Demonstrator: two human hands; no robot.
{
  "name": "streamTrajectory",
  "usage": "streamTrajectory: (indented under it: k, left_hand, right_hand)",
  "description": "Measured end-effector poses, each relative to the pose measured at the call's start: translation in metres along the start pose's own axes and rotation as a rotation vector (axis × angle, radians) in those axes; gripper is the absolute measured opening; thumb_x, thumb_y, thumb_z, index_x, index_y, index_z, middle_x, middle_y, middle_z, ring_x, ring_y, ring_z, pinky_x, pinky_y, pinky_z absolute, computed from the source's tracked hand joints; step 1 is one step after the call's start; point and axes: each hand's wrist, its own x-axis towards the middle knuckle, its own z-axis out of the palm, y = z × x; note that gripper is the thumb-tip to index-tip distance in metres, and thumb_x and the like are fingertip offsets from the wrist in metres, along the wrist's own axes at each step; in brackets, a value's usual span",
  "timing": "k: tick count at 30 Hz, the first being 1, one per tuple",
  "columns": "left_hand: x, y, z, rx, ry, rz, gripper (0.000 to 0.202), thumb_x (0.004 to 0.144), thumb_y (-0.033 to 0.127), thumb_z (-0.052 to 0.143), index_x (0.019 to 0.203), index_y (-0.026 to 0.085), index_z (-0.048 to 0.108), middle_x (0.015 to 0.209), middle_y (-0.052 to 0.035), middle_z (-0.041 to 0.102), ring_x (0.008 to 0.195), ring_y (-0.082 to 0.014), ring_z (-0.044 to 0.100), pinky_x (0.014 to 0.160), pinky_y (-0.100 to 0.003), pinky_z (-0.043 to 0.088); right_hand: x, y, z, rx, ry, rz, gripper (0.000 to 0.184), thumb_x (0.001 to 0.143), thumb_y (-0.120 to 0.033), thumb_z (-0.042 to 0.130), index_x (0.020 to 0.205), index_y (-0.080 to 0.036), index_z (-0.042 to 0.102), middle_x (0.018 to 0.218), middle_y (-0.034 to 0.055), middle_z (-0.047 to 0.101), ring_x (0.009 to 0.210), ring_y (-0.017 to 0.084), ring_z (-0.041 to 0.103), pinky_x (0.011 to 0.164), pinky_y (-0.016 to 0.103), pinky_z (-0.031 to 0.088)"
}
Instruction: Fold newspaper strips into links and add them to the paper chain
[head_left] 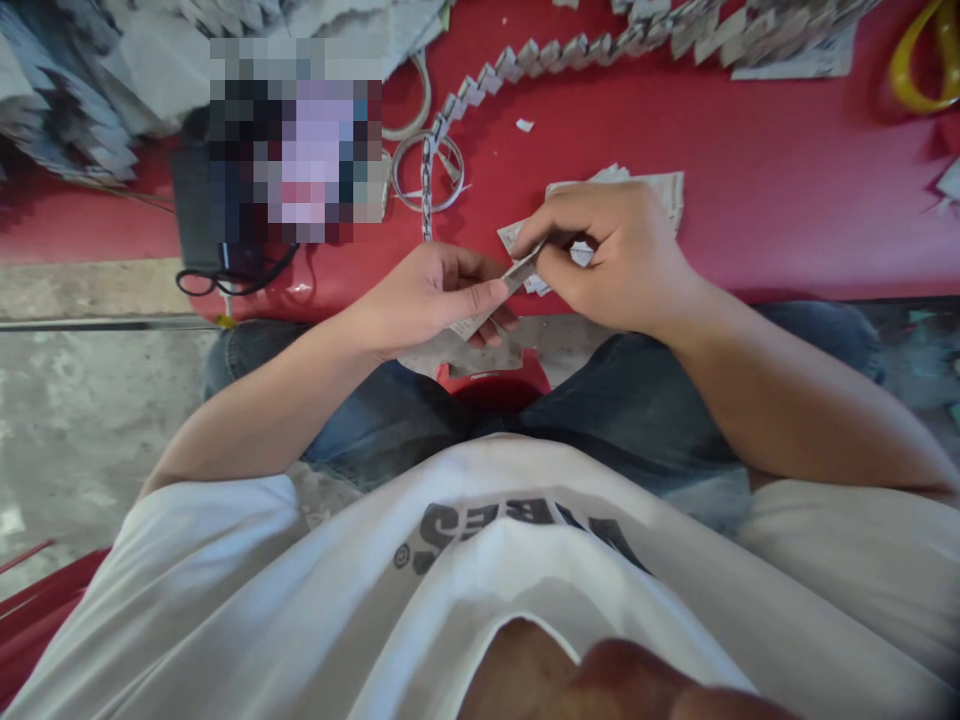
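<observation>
Between my two hands runs a narrow folded strip of printed paper [519, 270], tilted up to the right. My left hand [442, 295] pinches its lower end, thumb on top and fingers beneath. At the upper end, my right hand [611, 250] grips the strip between thumb and curled fingers. Behind and under the right hand, a pile of loose printed paper pieces [664, 190] lies on the red table. A zigzag chain of folded paper [517, 65] curves across the table; its near end hangs down beyond my left hand, over a tape roll [457, 165].
The red table [735, 240] ends just in front of my lap. Another ring-shaped roll [421, 100] lies beside a blurred-out device at left, with a black cable [259, 280]. Yellow scissor handles [911, 85] are at far right. Folded paper heaps [67, 110] fill the back left.
</observation>
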Motion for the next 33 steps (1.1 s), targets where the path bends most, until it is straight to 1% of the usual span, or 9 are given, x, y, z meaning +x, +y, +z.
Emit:
streamTrajectory:
  k: [3, 6, 13, 17, 20, 22, 27, 30, 33]
  left_hand:
    - [0.001, -0.002, -0.001, -0.076, -0.036, -0.006, 0.052, 0.087, 0.061, 0.095, 0.102, 0.013, 0.08, 0.089, -0.0094, 0.088, 0.066, -0.016, 0.082, 0.063, -0.024, 0.068]
    - [0.002, -0.002, -0.001, -0.129, -0.033, -0.026, 0.052, 0.085, 0.061, 0.097, 0.099, 0.013, 0.08, 0.085, -0.008, 0.087, 0.06, -0.0138, 0.078, 0.056, -0.022, 0.064]
    - [0.003, -0.003, -0.001, -0.11, 0.02, -0.079, 0.03, 0.084, 0.036, 0.1, 0.091, 0.015, 0.079, 0.072, -0.0026, 0.08, 0.054, -0.0094, 0.071, 0.052, -0.019, 0.059]
    - [0.004, -0.006, 0.0, -0.073, 0.04, -0.06, 0.024, 0.085, 0.027, 0.097, 0.093, 0.014, 0.079, 0.072, -0.0028, 0.079, 0.056, -0.0097, 0.072, 0.056, -0.019, 0.062]
    - [0.004, -0.005, 0.003, -0.012, 0.104, -0.072, 0.017, 0.089, 0.02, 0.092, 0.095, 0.014, 0.077, 0.071, -0.0027, 0.078, 0.057, -0.0117, 0.075, 0.056, -0.021, 0.064]
    - [0.003, -0.003, 0.005, 0.032, 0.157, -0.088, 0.015, 0.091, 0.016, 0.09, 0.095, 0.014, 0.076, 0.069, -0.0016, 0.078, 0.055, -0.012, 0.074, 0.055, -0.021, 0.064]
    - [0.002, -0.004, 0.009, 0.022, 0.215, -0.036, 0.011, 0.091, 0.011, 0.085, 0.092, 0.013, 0.074, 0.068, -0.0018, 0.079, 0.051, -0.0112, 0.072, 0.051, -0.019, 0.062]
    - [0.001, -0.004, 0.009, 0.08, 0.265, -0.008, 0.013, 0.092, 0.015, 0.087, 0.094, 0.014, 0.075, 0.069, -0.0022, 0.079, 0.053, -0.0123, 0.073, 0.051, -0.02, 0.062]
    - [0.0, -0.001, 0.009, 0.149, 0.31, 0.005, 0.019, 0.095, 0.027, 0.09, 0.097, 0.016, 0.074, 0.072, -0.0021, 0.08, 0.057, -0.0132, 0.075, 0.054, -0.021, 0.064]
  right_hand:
    - [0.001, -0.001, -0.001, -0.043, -0.014, -0.034, 0.027, 0.096, -0.009, 0.067, 0.091, -0.031, 0.082, 0.083, 0.0004, 0.073, 0.071, 0.02, 0.061, 0.07, 0.041, 0.047]
    - [-0.001, 0.0, -0.003, -0.051, -0.031, -0.044, 0.029, 0.1, -0.011, 0.065, 0.095, -0.032, 0.084, 0.085, 0.0016, 0.072, 0.074, 0.021, 0.061, 0.071, 0.041, 0.048]
    - [-0.003, 0.0, -0.005, -0.055, -0.07, -0.031, 0.026, 0.101, -0.019, 0.067, 0.101, -0.036, 0.085, 0.095, 0.003, 0.077, 0.086, 0.027, 0.069, 0.085, 0.046, 0.058]
    - [-0.002, -0.005, -0.006, -0.009, -0.129, 0.019, 0.015, 0.098, -0.03, 0.079, 0.109, -0.038, 0.084, 0.108, 0.0038, 0.083, 0.102, 0.031, 0.076, 0.092, 0.048, 0.063]
    - [-0.001, -0.005, -0.006, 0.014, -0.111, 0.093, 0.013, 0.096, -0.039, 0.087, 0.109, -0.038, 0.084, 0.111, 0.0037, 0.085, 0.102, 0.032, 0.078, 0.086, 0.046, 0.064]
    - [-0.001, -0.004, -0.006, 0.014, -0.089, 0.126, 0.01, 0.098, -0.039, 0.086, 0.108, -0.038, 0.085, 0.109, 0.0028, 0.086, 0.098, 0.031, 0.078, 0.081, 0.045, 0.063]
    - [0.0, 0.003, -0.005, 0.041, -0.016, 0.151, 0.005, 0.1, -0.037, 0.086, 0.104, -0.04, 0.086, 0.09, -0.0009, 0.082, 0.077, 0.024, 0.069, 0.069, 0.041, 0.055]
    - [0.0, 0.003, -0.005, 0.05, 0.038, 0.164, 0.009, 0.094, -0.033, 0.092, 0.098, -0.04, 0.087, 0.083, -0.0018, 0.079, 0.071, 0.022, 0.063, 0.065, 0.04, 0.048]
    - [0.0, -0.001, -0.007, 0.061, 0.041, 0.18, 0.013, 0.093, -0.03, 0.093, 0.098, -0.04, 0.086, 0.088, -0.0027, 0.08, 0.069, 0.02, 0.061, 0.06, 0.038, 0.044]
